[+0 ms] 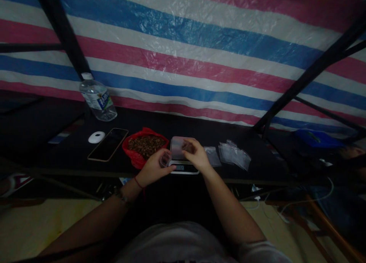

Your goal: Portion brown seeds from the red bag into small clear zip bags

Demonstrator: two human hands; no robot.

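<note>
A small digital scale [177,145] with a shiny plate and a lit display lies at the front of the black table. My left hand [154,167], at its left corner, curls round a small clear round container [165,159]. Over the plate's right side, the fingers of my right hand [197,155] close on a small brown clump [187,145]; whether it is loose or bagged is too blurred to tell. Left of the scale sits an open red plastic bag [137,162] full of small brown pieces [148,144]. Several small clear zip bags [234,155] lie to the right.
A phone [108,144], a white rounded case [96,137] and a clear plastic bottle [98,99] stand or lie at left. Behind the table [148,120] hangs a striped sheet [183,61] between black metal posts. At far right is a blue object [317,138], near another person's hand.
</note>
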